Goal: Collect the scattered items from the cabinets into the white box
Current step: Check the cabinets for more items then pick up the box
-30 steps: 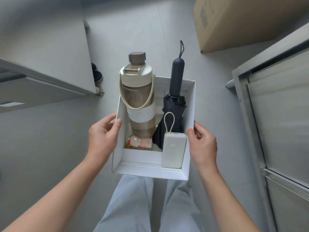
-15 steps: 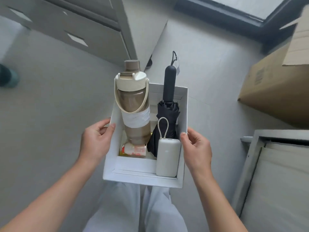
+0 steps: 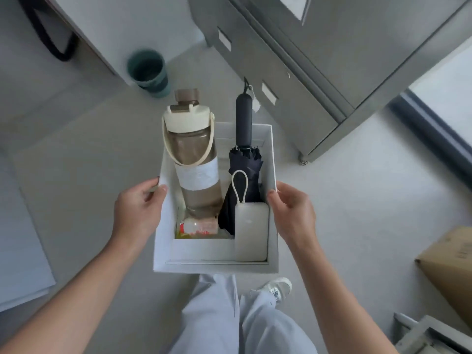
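Head view, looking straight down: the white box is off the floor, carried in front of the person's legs. The left hand grips the left wall, thumb hooked over the rim and fingers wrapped outside. The right hand does the same on the right wall, thumb tip at the edge.

Inside, it's crowded. A tall water bottle leans toward the far left corner, its cream cap and brown lid well past the rim. Beside it a dark umbrella stands with its handle poking out over the far wall. A pale power bank is propped in the near right corner, loop cord up against the umbrella. A small red-labelled bottle lies on the bottom under the big one.

Grey cabinets sit ahead, with a green bin to the left.

Here's the danger, as I read it: that load is top-heavy and leaning away. Tip the box forward even a little and the water bottle or umbrella could pitch out over the far edge. Both grips are high on thin walls with nothing under the base, so the sides might flex or slip. The power bank, only propped, could slide with a jolt.
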A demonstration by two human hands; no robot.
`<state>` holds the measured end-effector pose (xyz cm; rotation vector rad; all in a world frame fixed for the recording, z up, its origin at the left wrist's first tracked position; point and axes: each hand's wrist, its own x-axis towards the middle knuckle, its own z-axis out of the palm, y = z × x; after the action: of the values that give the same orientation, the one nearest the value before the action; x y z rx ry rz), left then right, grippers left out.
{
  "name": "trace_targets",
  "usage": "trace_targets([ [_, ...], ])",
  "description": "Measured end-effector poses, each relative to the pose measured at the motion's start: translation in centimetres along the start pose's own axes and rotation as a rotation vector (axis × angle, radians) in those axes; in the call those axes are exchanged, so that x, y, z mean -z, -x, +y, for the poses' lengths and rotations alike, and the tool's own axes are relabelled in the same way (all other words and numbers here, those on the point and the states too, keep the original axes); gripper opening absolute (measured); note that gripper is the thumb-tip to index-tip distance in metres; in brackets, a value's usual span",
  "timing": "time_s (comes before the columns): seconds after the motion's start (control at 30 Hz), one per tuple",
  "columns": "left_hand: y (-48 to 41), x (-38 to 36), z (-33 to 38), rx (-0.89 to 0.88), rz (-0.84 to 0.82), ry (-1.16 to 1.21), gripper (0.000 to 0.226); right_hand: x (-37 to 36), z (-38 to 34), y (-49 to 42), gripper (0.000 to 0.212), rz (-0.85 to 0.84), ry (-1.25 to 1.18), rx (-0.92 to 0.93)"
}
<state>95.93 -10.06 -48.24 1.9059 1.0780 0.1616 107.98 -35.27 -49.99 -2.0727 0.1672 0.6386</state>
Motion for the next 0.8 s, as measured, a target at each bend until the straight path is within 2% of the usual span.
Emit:
trace_targets([
  [0.03, -0.1, 2.3, 0.9, 0.013, 0.039, 0.010, 0.014, -0.3, -2.6, 0.5, 0.025, -0.020, 0.019, 0.024],
  [0.13, -0.2, 9.2, 4.3, 0.023, 0.122, 0.027, 0.023, -1.0, -10.3, 2.7, 0.030, -0.055, 0.094, 0.113],
  [0.23, 0.2, 15.5, 7.7, -0.006, 0.170, 0.047, 0.031, -1.1, -17.0, 5.6, 0.022, -0.023, 0.091, 0.209],
  [0.4, -0.1, 22.7, 12.4, -0.068, 0.243, 0.085, 0.031, -1.8, -25.3, 8.3, 0.012, -0.024, 0.067, 0.329],
  [0.57, -3.3, 25.3, 15.0, -0.075, 0.276, 0.112, 0.030, -2.7, -30.9, 6.9, 0.029, -0.025, 0.097, 0.387],
  [0.8, -10.9, 23.4, 16.4, 0.036, 0.319, 0.125, 0.023, -4.8, -35.7, -1.2, 0.019, -0.095, 0.173, 0.428],
])
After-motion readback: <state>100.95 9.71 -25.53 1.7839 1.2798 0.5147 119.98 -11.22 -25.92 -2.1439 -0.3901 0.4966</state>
